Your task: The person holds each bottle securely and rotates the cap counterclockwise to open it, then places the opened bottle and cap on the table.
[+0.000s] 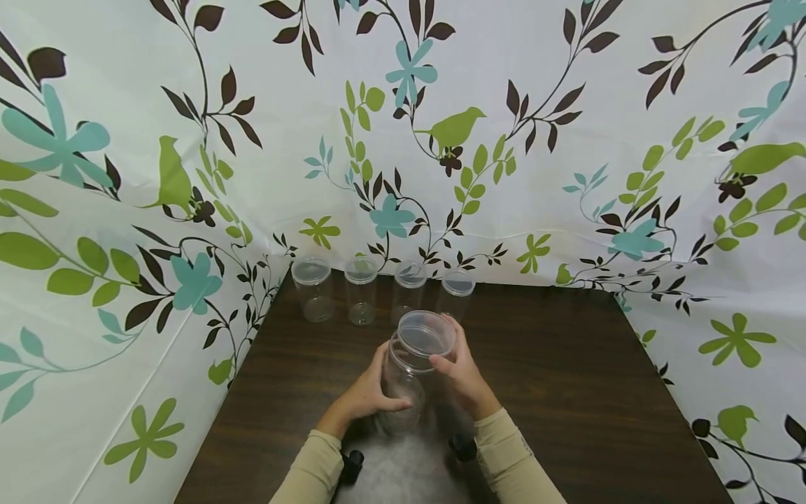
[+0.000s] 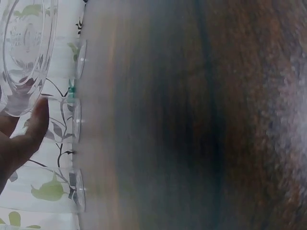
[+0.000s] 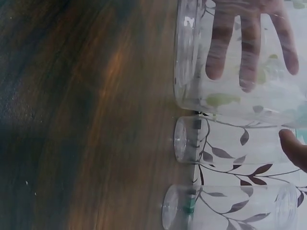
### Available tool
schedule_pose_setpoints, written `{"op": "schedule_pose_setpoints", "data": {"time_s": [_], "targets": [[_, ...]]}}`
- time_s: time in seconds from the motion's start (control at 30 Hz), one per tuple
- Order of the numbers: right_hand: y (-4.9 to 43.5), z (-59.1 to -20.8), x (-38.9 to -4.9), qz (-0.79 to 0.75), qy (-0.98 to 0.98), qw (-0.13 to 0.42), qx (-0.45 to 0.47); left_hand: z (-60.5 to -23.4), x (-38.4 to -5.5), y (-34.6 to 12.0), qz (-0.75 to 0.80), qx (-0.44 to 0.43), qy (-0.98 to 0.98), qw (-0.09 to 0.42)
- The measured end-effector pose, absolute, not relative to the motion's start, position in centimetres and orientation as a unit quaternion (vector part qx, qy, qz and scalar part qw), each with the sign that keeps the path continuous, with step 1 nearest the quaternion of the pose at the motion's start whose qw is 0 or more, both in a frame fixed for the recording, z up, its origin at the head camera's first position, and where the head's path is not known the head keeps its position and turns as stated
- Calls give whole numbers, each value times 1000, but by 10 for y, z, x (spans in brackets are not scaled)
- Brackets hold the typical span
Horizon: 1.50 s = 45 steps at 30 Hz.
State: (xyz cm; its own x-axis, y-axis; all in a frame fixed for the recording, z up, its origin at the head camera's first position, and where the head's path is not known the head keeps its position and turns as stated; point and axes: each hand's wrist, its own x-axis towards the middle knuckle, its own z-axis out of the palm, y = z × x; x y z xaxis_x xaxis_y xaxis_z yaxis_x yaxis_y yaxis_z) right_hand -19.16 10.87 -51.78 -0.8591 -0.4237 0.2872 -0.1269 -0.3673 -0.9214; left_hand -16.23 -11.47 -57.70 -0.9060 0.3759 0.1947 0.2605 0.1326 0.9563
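Note:
A large clear jar (image 1: 399, 406) is up in front of me, above the table. My left hand (image 1: 365, 392) grips its side, thumb at the front; through the clear wall in the right wrist view, fingers (image 3: 249, 48) of that hand lie spread along it. My right hand (image 1: 464, 374) holds a round translucent lid (image 1: 427, 333) by its right edge, thumb near the front rim. The lid sits slightly up and right of the jar's mouth; whether they touch, I cannot tell. The left wrist view catches the jar's base (image 2: 29, 48) and my thumb (image 2: 36, 124).
Several slimmer clear jars with lids stand in a row at the back left of the dark wood table (image 1: 567, 392), among them a leftmost jar (image 1: 313, 290) and a rightmost jar (image 1: 456, 294). A leaf-and-bird patterned curtain (image 1: 478, 224) borders the table's back and sides.

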Motion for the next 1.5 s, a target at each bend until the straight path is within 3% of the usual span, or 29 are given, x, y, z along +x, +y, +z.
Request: {"op": "schedule_pose_setpoints", "data": {"time_s": [0.4,0.93,1.3,1.5], "targets": [[143,-516,-206,-863,451,29,-228,-581,-166,-110,631,202,749,20],[212,-534,-224,-830,547,-3,-106,-587,-175,-103,608,201,768,-16],[237,-550,-237,-686,726,11,32,-587,-181,-83,613,195,765,-31],[244,-557,-259,-580,813,-4,47,-585,-182,-75,615,193,764,-17]]}}
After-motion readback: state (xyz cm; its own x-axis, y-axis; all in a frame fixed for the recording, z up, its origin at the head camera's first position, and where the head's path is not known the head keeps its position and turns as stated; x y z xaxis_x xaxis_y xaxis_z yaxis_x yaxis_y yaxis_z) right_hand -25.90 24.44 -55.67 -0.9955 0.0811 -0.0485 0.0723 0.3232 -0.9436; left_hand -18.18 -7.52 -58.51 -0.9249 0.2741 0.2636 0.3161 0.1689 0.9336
